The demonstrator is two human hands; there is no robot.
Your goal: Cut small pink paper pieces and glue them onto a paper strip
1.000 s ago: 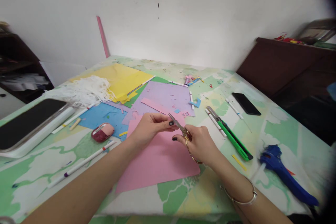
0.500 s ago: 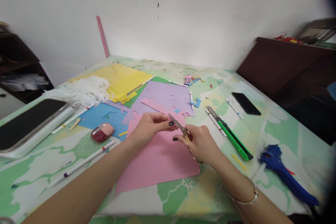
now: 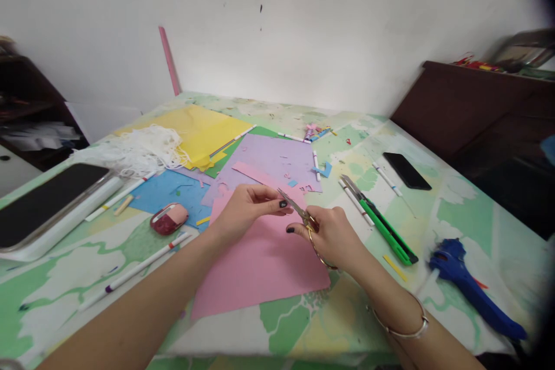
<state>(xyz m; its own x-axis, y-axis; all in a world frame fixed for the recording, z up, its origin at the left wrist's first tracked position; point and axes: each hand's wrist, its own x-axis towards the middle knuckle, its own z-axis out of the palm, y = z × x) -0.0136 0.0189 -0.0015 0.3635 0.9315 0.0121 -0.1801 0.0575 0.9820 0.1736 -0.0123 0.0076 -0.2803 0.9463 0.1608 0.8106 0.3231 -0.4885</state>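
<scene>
My right hand (image 3: 333, 237) has its fingers through the gold handles of a small pair of scissors (image 3: 299, 208), whose blades point up and left. My left hand (image 3: 251, 208) pinches a tiny piece of pink paper (image 3: 289, 210) between thumb and fingertips, right beside the blades. Most of that piece is hidden by the fingers. Beneath both hands lies a pink sheet (image 3: 260, 277), overlapping a lilac sheet (image 3: 269, 156) scattered with small scraps. A pink strip (image 3: 255, 173) rests across the lilac sheet.
On the right are a green utility knife (image 3: 385, 231), a blue glue gun (image 3: 472, 289), a black phone (image 3: 406, 171) and several markers. To the left sit a maroon-and-pink eraser-like item (image 3: 169, 218), white string (image 3: 147, 147), blue foam sheet (image 3: 160, 193), yellow sheets (image 3: 208, 127) and a large dark-screened device (image 3: 47, 202).
Almost nothing differs. Both hands stay in place at the scissors and the small pink piece, with only a very slight shift of the arms.
</scene>
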